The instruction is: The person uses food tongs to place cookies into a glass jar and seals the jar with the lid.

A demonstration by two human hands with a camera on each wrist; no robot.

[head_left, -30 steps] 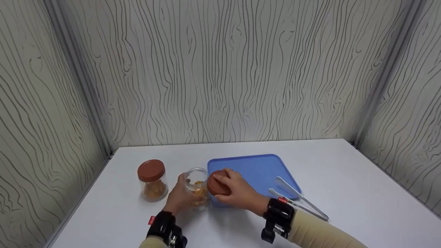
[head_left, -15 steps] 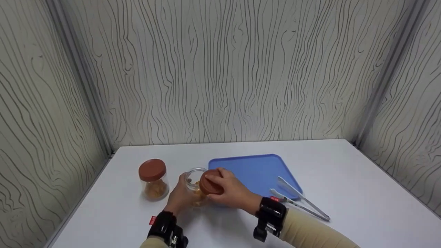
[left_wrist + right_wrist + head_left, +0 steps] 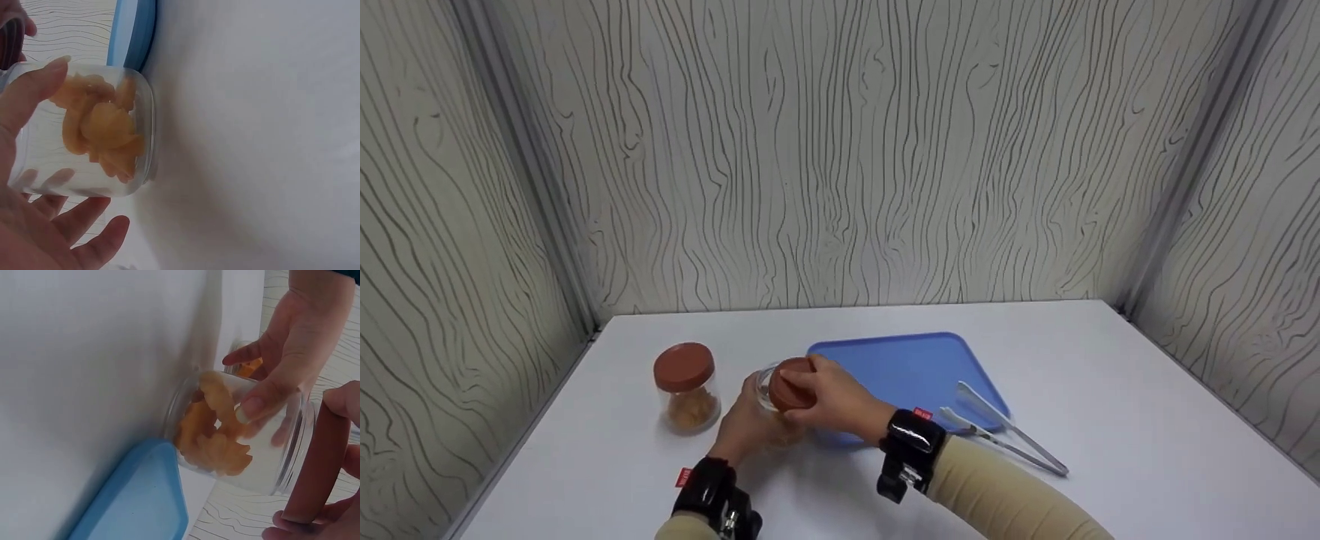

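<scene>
A clear jar (image 3: 42,132) with orange-tan snack pieces (image 3: 104,126) at its bottom stands on the white table, beside the tray's corner. My left hand (image 3: 750,424) holds it, thumb on one side and fingers round the other. In my right hand (image 3: 844,397) is a reddish-brown screw lid (image 3: 319,464), gripped by its rim. The lid is at the jar's mouth, covering much of it in the head view; in the right wrist view it looks slightly tilted against the threaded neck. Whether it sits fully on the neck I cannot tell.
Left of my hands stands a second jar (image 3: 690,409) of similar pieces, its reddish-brown lid (image 3: 684,366) on. A blue tray (image 3: 896,367) lies behind my right hand. Metal tongs (image 3: 1024,442) with white tips rest partly on the tray's right edge. Wood-patterned panels surround the table.
My right hand has carried the lid leftward from beside the jar to over its mouth. The left hand keeps its hold on the jar, which stays in place.
</scene>
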